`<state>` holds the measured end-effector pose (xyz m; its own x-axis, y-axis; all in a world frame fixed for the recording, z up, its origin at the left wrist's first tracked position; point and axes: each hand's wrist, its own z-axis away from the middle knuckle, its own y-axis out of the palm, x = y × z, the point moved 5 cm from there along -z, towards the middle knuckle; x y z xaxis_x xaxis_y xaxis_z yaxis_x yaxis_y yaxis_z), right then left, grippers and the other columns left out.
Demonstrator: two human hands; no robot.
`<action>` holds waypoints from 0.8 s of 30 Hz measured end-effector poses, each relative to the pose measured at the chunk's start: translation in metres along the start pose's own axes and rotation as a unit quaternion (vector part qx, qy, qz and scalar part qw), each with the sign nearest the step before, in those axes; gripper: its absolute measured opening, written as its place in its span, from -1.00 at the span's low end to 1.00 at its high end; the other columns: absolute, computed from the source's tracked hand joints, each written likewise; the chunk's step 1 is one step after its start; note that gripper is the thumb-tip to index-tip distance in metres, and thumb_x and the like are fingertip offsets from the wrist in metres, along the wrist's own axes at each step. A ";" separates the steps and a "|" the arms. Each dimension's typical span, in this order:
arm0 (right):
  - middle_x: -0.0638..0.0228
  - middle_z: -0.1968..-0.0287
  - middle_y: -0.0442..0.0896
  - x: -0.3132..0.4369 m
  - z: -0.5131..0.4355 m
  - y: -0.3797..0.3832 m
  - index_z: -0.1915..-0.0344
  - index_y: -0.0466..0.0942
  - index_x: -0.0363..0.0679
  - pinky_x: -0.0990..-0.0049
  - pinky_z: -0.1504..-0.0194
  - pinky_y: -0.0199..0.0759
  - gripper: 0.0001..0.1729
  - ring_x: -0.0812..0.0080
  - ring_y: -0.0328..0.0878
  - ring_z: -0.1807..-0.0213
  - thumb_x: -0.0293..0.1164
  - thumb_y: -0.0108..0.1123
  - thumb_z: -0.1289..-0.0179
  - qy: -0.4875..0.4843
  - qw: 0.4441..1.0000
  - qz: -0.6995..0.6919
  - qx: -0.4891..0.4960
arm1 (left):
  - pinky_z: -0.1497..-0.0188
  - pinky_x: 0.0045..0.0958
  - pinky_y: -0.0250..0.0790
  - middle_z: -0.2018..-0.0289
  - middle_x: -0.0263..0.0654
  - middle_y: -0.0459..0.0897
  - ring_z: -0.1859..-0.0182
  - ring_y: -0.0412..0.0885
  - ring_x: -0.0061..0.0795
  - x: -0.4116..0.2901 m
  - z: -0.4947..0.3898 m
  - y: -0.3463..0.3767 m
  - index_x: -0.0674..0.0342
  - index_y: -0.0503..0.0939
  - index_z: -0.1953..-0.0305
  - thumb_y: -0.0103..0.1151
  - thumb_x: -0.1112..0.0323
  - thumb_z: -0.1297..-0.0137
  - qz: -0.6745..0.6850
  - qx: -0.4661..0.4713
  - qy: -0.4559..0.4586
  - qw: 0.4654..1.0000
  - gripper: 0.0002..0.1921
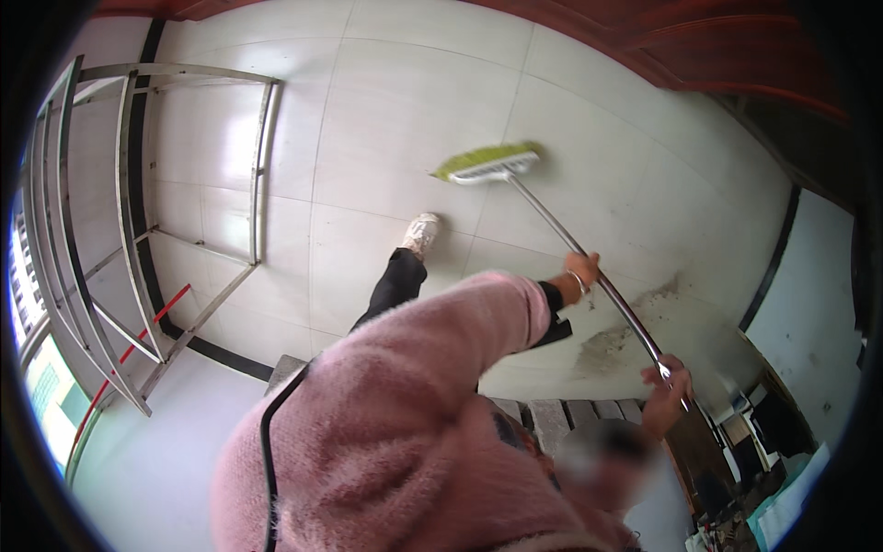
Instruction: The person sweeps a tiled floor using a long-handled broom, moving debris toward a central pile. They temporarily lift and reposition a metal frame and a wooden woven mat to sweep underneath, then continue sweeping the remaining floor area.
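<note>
A broom with yellow-green bristles and a white head (490,165) rests on the tiled floor, its bristles slightly blurred. Its metal handle (552,219) slants down to the right. My left hand (583,270), with a bracelet at the wrist, grips the handle around its middle. Near the handle's upper end, my right hand (668,395) is closed around it. A fuzzy pink sleeve (441,324) covers my left arm. Dark dirt (607,341) lies on the floor to the right of the handle's lower hand.
A metal frame (259,172) stands at the left, with a red strip (155,321) by it. My white shoe (422,233) is on the floor. Reddish-brown wooden furniture (662,48) lines the top edge. Grey blocks (548,421) and assorted items (752,435) lie at lower right.
</note>
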<state>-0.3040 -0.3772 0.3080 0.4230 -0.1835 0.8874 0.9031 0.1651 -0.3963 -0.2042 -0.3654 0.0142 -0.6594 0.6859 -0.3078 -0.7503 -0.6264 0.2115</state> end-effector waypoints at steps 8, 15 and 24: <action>0.24 0.57 0.49 -0.014 -0.006 -0.032 0.36 0.48 -0.36 0.54 0.52 0.28 -0.53 0.48 0.38 0.61 -0.11 -0.12 -0.29 -0.021 0.999 -0.040 0.025 | 0.75 -0.39 0.19 0.75 -0.31 0.33 0.74 0.28 -0.45 -0.001 0.026 -0.013 0.28 0.40 0.62 -0.03 0.05 -0.25 0.052 -0.022 0.080 0.995 -0.57; 0.25 0.34 0.60 -0.124 -0.003 0.047 0.32 0.51 -0.39 0.55 0.47 0.36 -0.58 0.44 0.54 0.50 -0.22 -0.12 -0.32 0.052 0.966 -0.123 0.220 | 0.63 -0.26 0.32 0.65 -0.27 0.40 0.58 0.48 -0.34 0.042 -0.048 -0.151 0.27 0.30 0.55 0.02 0.10 -0.15 -0.090 -0.071 0.039 0.993 -0.65; 0.28 0.57 0.50 -0.046 0.037 -0.208 0.46 0.48 -0.35 0.59 0.54 0.28 -0.57 0.54 0.40 0.63 -0.20 -0.14 -0.28 0.013 0.995 0.095 -0.037 | 0.56 -0.22 0.31 0.54 -0.21 0.48 0.49 0.45 -0.27 0.146 0.026 0.210 0.29 0.48 0.32 0.05 0.04 -0.16 -0.065 0.090 -0.061 0.992 -0.64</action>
<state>-0.5139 -0.3674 0.3579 0.5867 -0.1815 0.7892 0.8098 0.1269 -0.5729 -0.4594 -0.3871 0.0375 -0.5488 0.8036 -0.2305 -0.8186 -0.4605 0.3433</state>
